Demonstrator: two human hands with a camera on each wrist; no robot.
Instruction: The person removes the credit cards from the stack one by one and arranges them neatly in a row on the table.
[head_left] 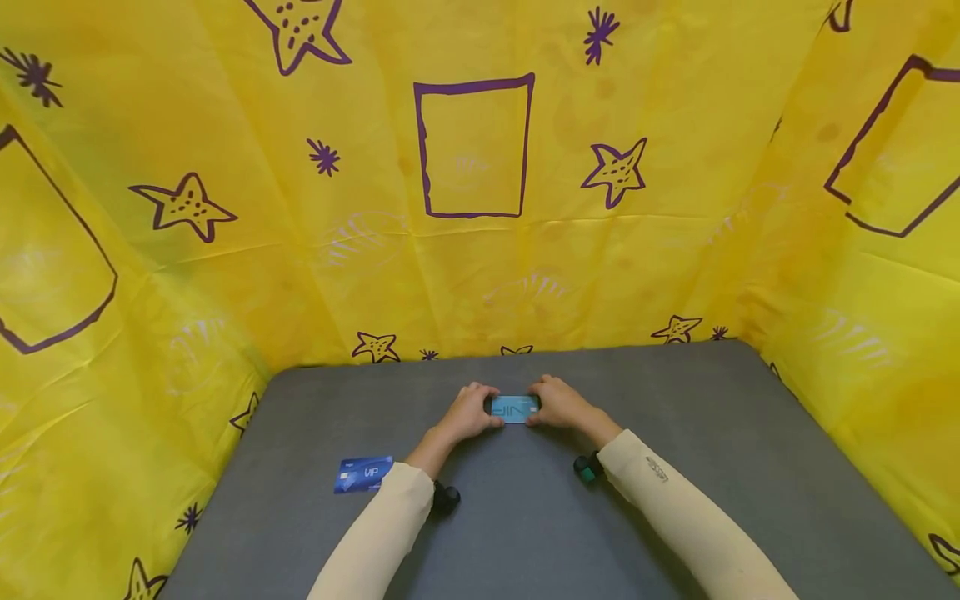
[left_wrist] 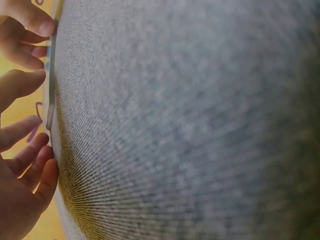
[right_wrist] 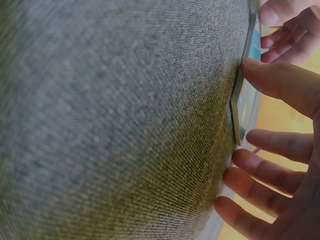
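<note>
A: Nearest?
B: Left sleeve (head_left: 375, 533) and right sleeve (head_left: 690, 508), both on the near side of the light-blue card (head_left: 514, 408). Dark-blue card (head_left: 363, 474) lay flat, nearer and left of it, one end hidden by the left sleeve.
A: Grip?
B: Left hand (head_left: 467, 411) had the light-blue card's left end, right hand (head_left: 564, 406) its right end. Both pinched it: thumbs on the near edge, forefingers at the far one, gap no wider than the card.
A: Handling?
B: My read: light, stiff, slick-faced, bendable more than fragile. Thin, so opposite ends and edges looked the right hold. Edge looked layered from the right wrist; couldn't tell if that was several cards, or whether it touched down.
A: Surface, room?
B: Grey table (head_left: 510, 525) all round the light-blue card, fine woven texture, probably some drag. Beyond and to both sides of it, creased yellow cloth (head_left: 675, 275) with purple starfish and outlined shapes.
</note>
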